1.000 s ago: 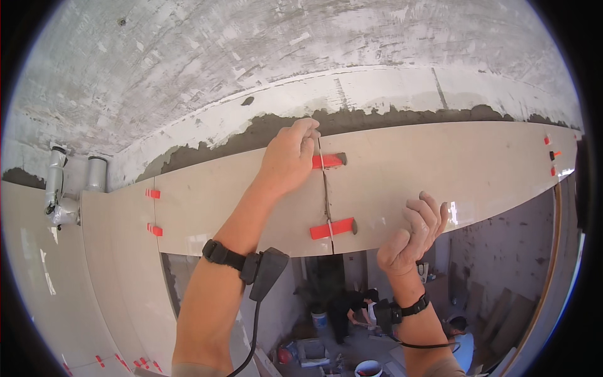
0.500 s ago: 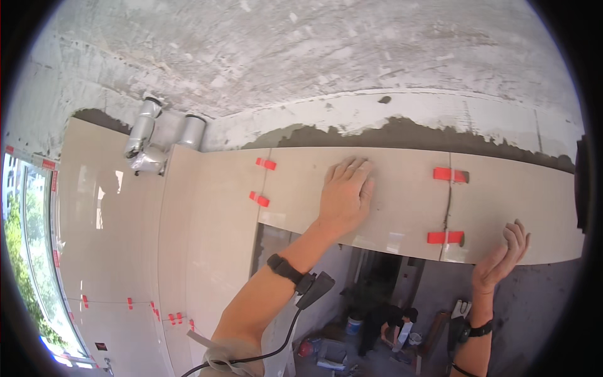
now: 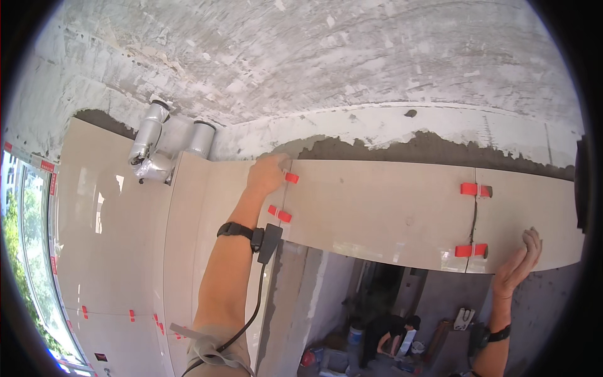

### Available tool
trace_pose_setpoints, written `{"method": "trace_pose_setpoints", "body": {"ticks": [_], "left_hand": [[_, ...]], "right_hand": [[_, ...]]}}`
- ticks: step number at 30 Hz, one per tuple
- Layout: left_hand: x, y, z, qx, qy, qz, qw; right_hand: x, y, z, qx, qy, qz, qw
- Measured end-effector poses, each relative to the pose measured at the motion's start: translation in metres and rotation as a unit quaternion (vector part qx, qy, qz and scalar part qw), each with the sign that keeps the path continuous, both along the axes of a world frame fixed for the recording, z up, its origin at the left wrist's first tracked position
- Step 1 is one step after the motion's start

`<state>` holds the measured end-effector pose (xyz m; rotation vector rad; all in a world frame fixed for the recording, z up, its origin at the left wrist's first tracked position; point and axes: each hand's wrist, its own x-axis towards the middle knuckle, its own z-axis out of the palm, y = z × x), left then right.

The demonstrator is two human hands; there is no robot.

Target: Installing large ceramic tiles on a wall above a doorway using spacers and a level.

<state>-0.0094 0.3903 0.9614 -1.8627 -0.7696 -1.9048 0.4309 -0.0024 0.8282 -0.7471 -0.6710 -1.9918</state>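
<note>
My left hand is at the upper edge of the beige wall tiles, its fingers bent against the left joint. It partly covers a red tile-levelling wedge; what the fingers grip, if anything, is hidden. A second red wedge sits lower on that joint. The long glossy tile spans to the right joint, which carries an upper wedge and a lower wedge. My right hand lies against the bottom edge of the right-hand tile, fingers stretched upward. Black straps circle both wrists.
Bare mortar runs above the tiles, below a rough ceiling. Silver ducts protrude at upper left, and a bright window is far left. Through the opening below, a person bends near a bucket.
My left hand has moved left from the face of the long tile to the upper wedge at the left joint. My right hand stays at the tile's bottom edge. The view has shifted slightly.
</note>
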Motion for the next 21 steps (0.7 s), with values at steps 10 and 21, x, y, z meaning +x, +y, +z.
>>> {"method": "trace_pose_setpoints", "body": {"ticks": [10,21], "left_hand": [[0.002,0.013,0.028,-0.01,0.092,-0.079,0.993],[0.004,0.014,0.026,-0.013,0.096,-0.049,0.994]], "right_hand": [[0.009,0.0,-0.002,0.027,0.013,-0.005,1.0],[0.01,-0.001,-0.003,0.026,0.035,-0.006,0.999]]}}
